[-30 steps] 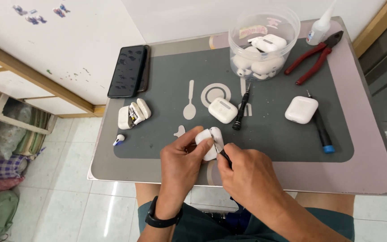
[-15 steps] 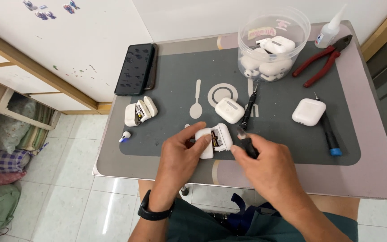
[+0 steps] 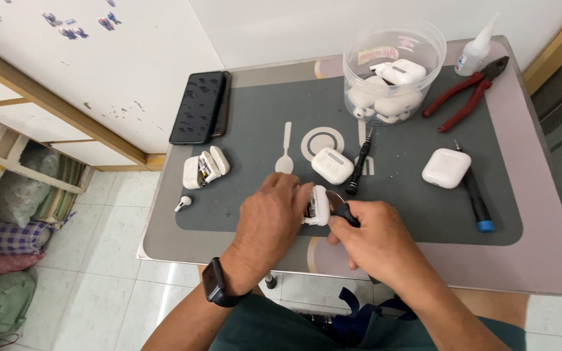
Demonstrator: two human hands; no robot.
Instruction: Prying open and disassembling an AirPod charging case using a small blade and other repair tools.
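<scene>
My left hand [image 3: 269, 218] grips a small white earbud case [image 3: 319, 205] that lies open on the grey mat [image 3: 248, 149] near the table's front edge. My right hand [image 3: 375, 240] holds a black-handled tool [image 3: 345, 212] whose tip is pressed against the case. The tool's tip and the inside of the case are mostly hidden by my fingers. A black watch sits on my left wrist.
On the mat lie a closed white case [image 3: 332, 165], a black screwdriver [image 3: 360, 164], another white case [image 3: 446, 168], a blue-tipped screwdriver [image 3: 476, 201], an opened case [image 3: 203, 168] and a loose earbud [image 3: 183, 203]. Behind stand a clear tub [image 3: 395, 68], red pliers [image 3: 464, 93], a glue bottle [image 3: 476, 50] and a black phone [image 3: 200, 106].
The open case has been turned on its side in my left hand. My right hand has closed in, pressing the tool against it. The view has shifted slightly.
</scene>
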